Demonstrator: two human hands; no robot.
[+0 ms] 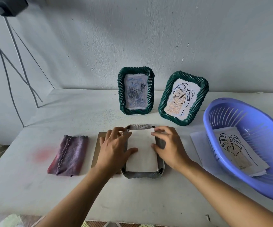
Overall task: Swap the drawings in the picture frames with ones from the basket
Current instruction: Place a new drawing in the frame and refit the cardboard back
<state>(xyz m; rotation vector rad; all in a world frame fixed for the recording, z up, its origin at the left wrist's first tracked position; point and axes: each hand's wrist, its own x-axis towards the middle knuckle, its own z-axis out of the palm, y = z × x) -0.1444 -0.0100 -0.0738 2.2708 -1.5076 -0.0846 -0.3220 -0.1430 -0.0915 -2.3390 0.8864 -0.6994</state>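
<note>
Left hand (114,145) and right hand (168,145), both spread, press a white sheet (142,153) flat into the face-down frame (142,175), likely seating it before the backing board (97,154) returns.

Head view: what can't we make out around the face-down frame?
Head view only:
Paper in the face-down frame: blank back up, drawing side hidden.
Brown backing board: mostly under the left hand.
Basket: right rim cut off by the image edge; sheets under the top leaf drawing hidden.
</note>
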